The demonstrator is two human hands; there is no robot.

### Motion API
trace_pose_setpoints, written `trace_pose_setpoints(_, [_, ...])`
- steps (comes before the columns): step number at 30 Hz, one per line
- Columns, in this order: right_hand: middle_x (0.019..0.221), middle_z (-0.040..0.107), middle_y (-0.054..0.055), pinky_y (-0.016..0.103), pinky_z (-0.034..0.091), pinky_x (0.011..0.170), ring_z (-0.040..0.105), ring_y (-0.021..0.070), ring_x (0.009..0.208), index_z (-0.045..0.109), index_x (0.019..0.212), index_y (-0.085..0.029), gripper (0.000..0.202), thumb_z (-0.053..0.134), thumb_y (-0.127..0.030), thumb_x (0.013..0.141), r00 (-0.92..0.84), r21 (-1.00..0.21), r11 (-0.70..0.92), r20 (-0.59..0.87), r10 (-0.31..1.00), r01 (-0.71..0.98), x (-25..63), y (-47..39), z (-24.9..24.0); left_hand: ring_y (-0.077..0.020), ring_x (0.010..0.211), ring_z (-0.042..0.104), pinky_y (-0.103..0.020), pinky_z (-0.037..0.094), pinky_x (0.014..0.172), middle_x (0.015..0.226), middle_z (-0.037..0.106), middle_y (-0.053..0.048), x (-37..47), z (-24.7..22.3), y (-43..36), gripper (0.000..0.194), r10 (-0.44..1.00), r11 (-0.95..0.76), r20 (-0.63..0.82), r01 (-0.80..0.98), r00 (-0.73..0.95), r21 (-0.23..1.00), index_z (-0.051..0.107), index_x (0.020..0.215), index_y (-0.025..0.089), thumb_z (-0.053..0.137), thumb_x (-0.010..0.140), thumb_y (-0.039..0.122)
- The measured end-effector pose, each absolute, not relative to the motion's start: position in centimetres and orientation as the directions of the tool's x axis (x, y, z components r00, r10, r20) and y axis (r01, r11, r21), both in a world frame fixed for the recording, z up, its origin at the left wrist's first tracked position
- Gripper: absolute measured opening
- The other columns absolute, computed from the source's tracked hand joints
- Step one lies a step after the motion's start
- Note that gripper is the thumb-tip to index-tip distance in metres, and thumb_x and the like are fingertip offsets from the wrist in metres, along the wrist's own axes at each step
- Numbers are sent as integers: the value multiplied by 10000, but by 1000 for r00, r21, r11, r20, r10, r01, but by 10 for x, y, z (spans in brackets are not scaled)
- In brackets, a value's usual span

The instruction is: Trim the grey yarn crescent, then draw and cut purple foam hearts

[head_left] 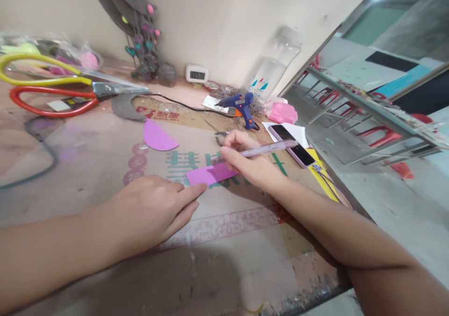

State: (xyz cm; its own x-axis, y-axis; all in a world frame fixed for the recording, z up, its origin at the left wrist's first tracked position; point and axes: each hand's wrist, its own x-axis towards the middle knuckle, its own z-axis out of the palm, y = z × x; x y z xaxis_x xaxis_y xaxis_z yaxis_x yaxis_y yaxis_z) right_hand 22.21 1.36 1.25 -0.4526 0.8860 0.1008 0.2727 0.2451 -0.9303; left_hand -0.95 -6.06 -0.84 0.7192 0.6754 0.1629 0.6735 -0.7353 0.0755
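Observation:
A purple rectangular strip (212, 173), paper or thin foam, lies flat on the printed work surface. My left hand (150, 208) rests palm down with its index fingertip on the strip's lower edge; it grips nothing. My right hand (250, 161) is closed around a slim pale pink pen (268, 148), whose tip end points left over the strip's upper edge. Whether the tip touches is too blurred to tell. The right hand covers the strip's right end. Up and to the left sits a purple half-round piece (160, 135).
Large scissors (105, 88) with yellow and red handles lie at the back left. A blue glue gun (242, 107), a water bottle (275, 63), a small clock (197, 74) and a pink lump (282, 113) stand behind. A phone (292, 145) lies right, near the table edge.

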Motion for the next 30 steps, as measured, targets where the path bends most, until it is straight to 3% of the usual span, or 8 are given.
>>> trace_pose_setpoints(2, [624,579,-49,248,334,508,444,98,510,563,845,-213,216,549,-380,981,-493,-921,266,96,864,286,223,14,9,-292,600,755,-374,561,527,788,800,-82,-9,-9,-60,363,676,-735,163,674,719,75,715,1232,197,441,1006,274])
trace_pose_setpoints(4, [612,580,-40,255,350,524,466,103,521,584,803,-204,271,567,-417,970,-497,-906,267,75,865,328,222,15,6,-301,606,757,-389,567,529,806,804,-84,-9,-10,-60,367,677,-734,166,674,717,82,711,1238,195,437,1005,270])
trace_pose_setpoints(8, [592,518,-70,248,330,505,453,100,512,516,765,-224,272,677,-406,888,-457,-902,247,64,887,353,219,15,0,-296,609,758,-380,564,533,801,803,-89,-9,-9,-59,369,676,-735,171,672,716,92,718,1234,198,440,999,262])
trace_pose_setpoints(13, [564,451,-78,240,288,488,395,87,512,416,659,-230,336,666,-350,848,-438,-844,345,149,887,411,218,18,-7,-300,593,751,-387,555,518,774,795,-79,-10,-9,-60,370,670,-739,187,669,719,79,721,1232,202,442,999,266])
trace_pose_setpoints(30, [566,471,-67,252,296,518,421,96,528,419,666,-227,345,662,-372,864,-430,-809,333,112,896,484,216,17,-12,-271,583,745,-350,532,513,756,790,-60,-10,-10,-60,370,673,-735,190,674,714,70,724,1220,216,433,999,277])
